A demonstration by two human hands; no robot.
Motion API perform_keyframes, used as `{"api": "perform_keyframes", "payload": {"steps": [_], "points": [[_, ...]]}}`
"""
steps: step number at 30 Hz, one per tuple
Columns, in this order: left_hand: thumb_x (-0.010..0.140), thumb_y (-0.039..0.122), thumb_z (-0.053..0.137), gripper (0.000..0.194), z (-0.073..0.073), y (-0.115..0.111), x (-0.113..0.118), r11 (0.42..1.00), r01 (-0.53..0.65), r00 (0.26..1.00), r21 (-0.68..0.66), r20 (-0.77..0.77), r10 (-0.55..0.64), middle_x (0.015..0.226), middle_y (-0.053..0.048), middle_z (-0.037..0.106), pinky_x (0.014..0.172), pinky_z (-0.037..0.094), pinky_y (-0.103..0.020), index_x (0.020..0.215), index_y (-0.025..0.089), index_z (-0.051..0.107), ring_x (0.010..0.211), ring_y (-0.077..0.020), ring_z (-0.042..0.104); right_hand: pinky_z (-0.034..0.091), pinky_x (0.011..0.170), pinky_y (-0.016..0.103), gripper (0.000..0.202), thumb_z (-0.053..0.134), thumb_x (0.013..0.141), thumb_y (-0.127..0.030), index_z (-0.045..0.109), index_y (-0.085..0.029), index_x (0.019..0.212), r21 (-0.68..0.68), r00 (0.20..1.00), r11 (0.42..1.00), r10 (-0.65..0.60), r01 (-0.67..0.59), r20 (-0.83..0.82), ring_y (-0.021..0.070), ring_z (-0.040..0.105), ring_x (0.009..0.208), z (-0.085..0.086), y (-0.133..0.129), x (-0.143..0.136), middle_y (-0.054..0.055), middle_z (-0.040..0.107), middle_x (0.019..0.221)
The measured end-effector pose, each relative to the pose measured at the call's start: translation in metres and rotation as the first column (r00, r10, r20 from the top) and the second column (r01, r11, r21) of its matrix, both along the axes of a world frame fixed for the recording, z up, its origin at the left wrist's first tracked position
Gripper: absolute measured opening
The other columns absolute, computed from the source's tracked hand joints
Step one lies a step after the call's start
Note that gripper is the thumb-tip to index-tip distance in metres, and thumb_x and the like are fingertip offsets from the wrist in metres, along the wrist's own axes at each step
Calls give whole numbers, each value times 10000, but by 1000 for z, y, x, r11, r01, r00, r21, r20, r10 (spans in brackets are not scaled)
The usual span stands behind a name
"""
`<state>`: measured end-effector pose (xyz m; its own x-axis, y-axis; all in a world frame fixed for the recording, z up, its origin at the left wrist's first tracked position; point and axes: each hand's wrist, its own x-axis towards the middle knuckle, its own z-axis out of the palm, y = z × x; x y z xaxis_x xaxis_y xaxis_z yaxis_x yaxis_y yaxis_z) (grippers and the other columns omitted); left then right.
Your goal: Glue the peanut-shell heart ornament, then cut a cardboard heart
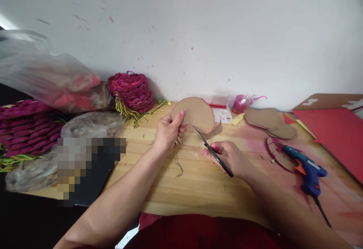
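My left hand point(168, 131) grips a rounded piece of brown cardboard point(195, 113) by its lower left edge, thumb on top. Several thin cut strips hang below that hand, one point(178, 164) reaching down toward the table. In my right hand point(227, 154) is a pair of scissors point(210, 149), fingers in the handles. The blade tips meet the cardboard's lower edge. A curved offcut point(217, 130) dangles at the cardboard's lower right side.
On the right lie a blue glue gun point(310, 173), stacked cardboard pieces point(263, 119) and a red sheet point(331, 132). A plastic cup point(241, 104) stands by the wall. Magenta braided coils point(132, 90) and plastic bags point(56, 79) crowd the left.
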<state>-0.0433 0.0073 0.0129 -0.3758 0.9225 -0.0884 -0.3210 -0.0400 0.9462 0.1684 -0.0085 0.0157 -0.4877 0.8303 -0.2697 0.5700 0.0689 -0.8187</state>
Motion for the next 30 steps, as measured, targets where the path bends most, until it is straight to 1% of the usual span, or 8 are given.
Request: {"api": "perform_keyframes", "payload": {"steps": [4, 8, 13, 17, 22, 25, 30], "points": [[631, 593, 843, 510, -4, 0, 1, 1000, 10, 1000, 8, -17, -10, 502, 38, 559, 336, 290, -153, 682, 172, 560, 370, -53, 436, 210, 450, 248, 498, 662, 834, -585, 423, -209, 610, 4, 1000, 1000, -6, 6, 4, 84, 354, 461, -8, 0, 0, -54, 395, 536], [638, 596, 837, 509, -6, 0, 2, 1000, 9, 999, 9, -33, -9, 498, 38, 556, 339, 289, -153, 670, 167, 563, 375, -54, 442, 226, 440, 247, 489, 647, 852, -582, 432, -211, 617, -4, 1000, 1000, 3, -3, 5, 87, 368, 443, -11, 0, 0, -55, 397, 515], [629, 603, 837, 515, -6, -1, 3, 1000, 11, 999, -26, -50, -12, 500, 31, 570, 343, 302, -156, 689, 161, 581, 378, -59, 457, 225, 442, 245, 522, 633, 861, -592, 385, -209, 607, -26, 1000, 1000, 19, -18, 25, 83, 380, 441, -11, 1, 1, -47, 421, 521], [632, 615, 829, 521, -7, -1, 4, 999, 18, 998, -29, -54, -19, 507, 28, 580, 343, 303, -153, 701, 161, 582, 375, -56, 453, 220, 456, 243, 527, 628, 867, -583, 356, -208, 614, -46, 999, 999, 25, -24, 20, 83, 390, 454, -10, 1, 2, -46, 419, 531], [634, 614, 825, 522, -8, 0, 4, 999, 20, 998, -46, -59, -23, 502, 29, 579, 332, 300, -150, 701, 162, 572, 369, -55, 448, 195, 470, 249, 503, 611, 878, -574, 389, -202, 621, -62, 1000, 998, 23, -22, 21, 83, 378, 471, -10, 1, 2, -44, 420, 541], [632, 611, 825, 519, -8, 0, 4, 999, 19, 998, -44, -53, -21, 505, 27, 583, 331, 299, -149, 715, 160, 582, 369, -55, 448, 187, 477, 256, 498, 607, 880, -570, 392, -203, 622, -45, 999, 999, 24, -23, 22, 83, 365, 476, -10, 1, 2, -45, 418, 542], [616, 610, 834, 526, -8, 1, 4, 999, 21, 999, -46, -34, -22, 510, 23, 589, 333, 300, -147, 723, 153, 594, 369, -50, 447, 180, 486, 269, 495, 608, 879, -566, 415, -205, 599, -4, 998, 999, 40, -40, 41, 88, 334, 474, -6, 0, 0, -56, 362, 504]]}}
